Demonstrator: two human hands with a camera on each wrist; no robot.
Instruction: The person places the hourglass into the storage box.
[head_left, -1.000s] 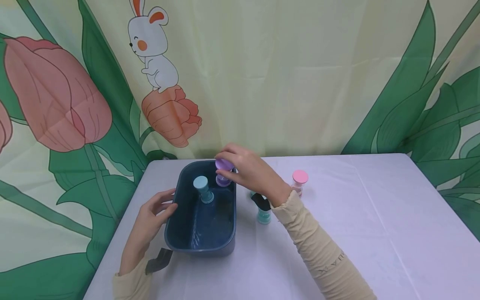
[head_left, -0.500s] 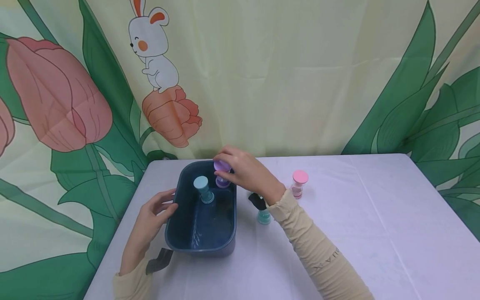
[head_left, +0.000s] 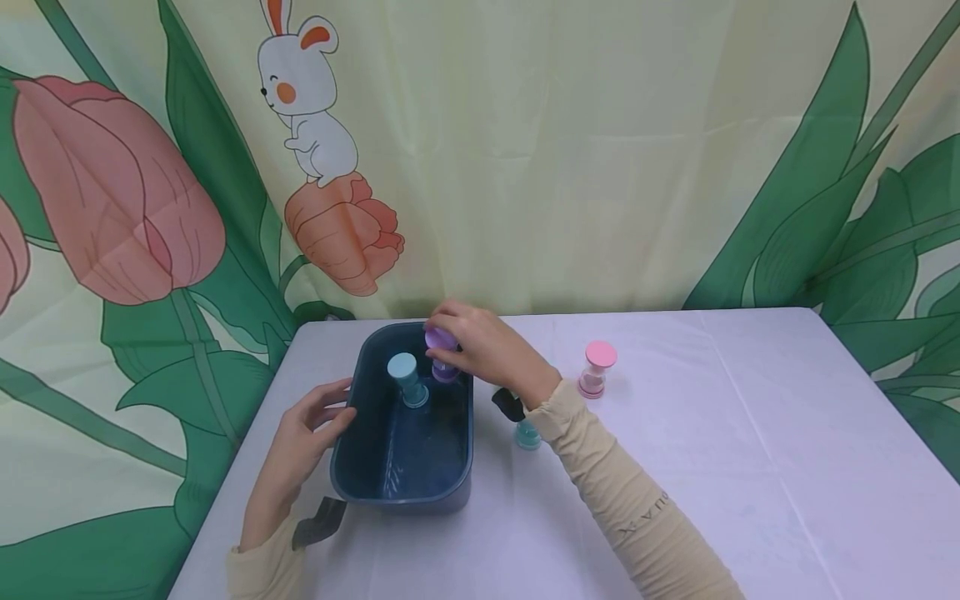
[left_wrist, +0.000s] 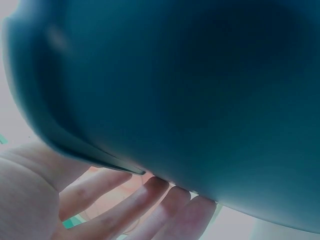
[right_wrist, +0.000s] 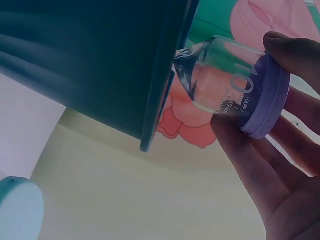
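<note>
In the head view my right hand (head_left: 491,350) pinches a purple sand timer (head_left: 441,337) by its cap, inside the back right corner of the dark blue bin (head_left: 401,497). The right wrist view shows fingers and thumb around the purple cap (right_wrist: 270,100); the clear glass bulb with a "10" points toward the bin's rim. My left hand (head_left: 303,429) rests against the bin's left side, fingertips on its outer wall (left_wrist: 150,100). A light blue sand timer (head_left: 407,379) stands in the bin.
To the right of the bin stands a pink sand timer (head_left: 597,367). A teal sand timer (head_left: 528,435) is partly hidden by the right wrist and its black strap. The white table (head_left: 712,433) meets a printed curtain (head_left: 600,167) at the back.
My right hand has moved slightly left and lower with the purple sand timer. The pink timer has come more into sight. The left hand and the bin have stayed put.
</note>
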